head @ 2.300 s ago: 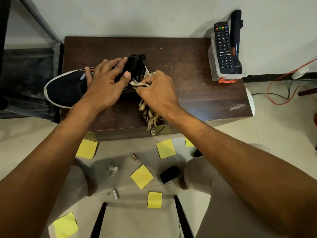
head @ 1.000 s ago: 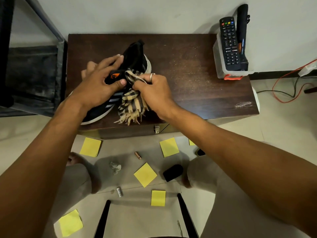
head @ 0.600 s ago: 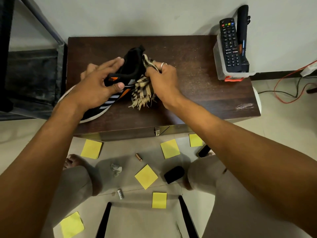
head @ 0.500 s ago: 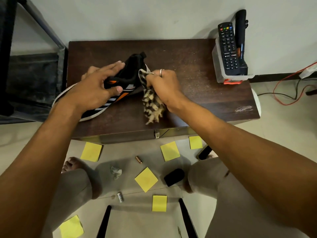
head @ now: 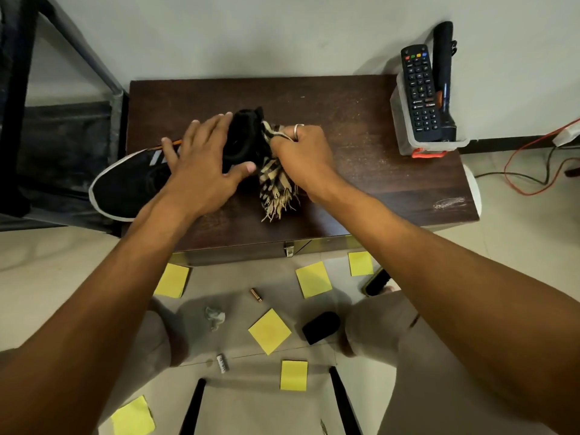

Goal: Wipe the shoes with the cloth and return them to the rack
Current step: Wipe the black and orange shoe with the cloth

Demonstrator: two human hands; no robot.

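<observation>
Dark table [head: 361, 171], cloth [head: 276, 183] inside right fingers [head: 284, 146]

Home room, TV remote [head: 421, 92], tiled floor [head: 47, 277]

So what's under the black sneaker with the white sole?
The brown wooden table lies under the heel and middle of the black sneaker; its toe overhangs the left edge. The left hand and the striped cloth gripped by the right hand hide where the sole rests.

On dark table [head: 361, 171], left hand [head: 201, 171] flat over black shoe [head: 125, 186], right hand [head: 304, 155] with striped cloth [head: 276, 186] at heel.
</observation>
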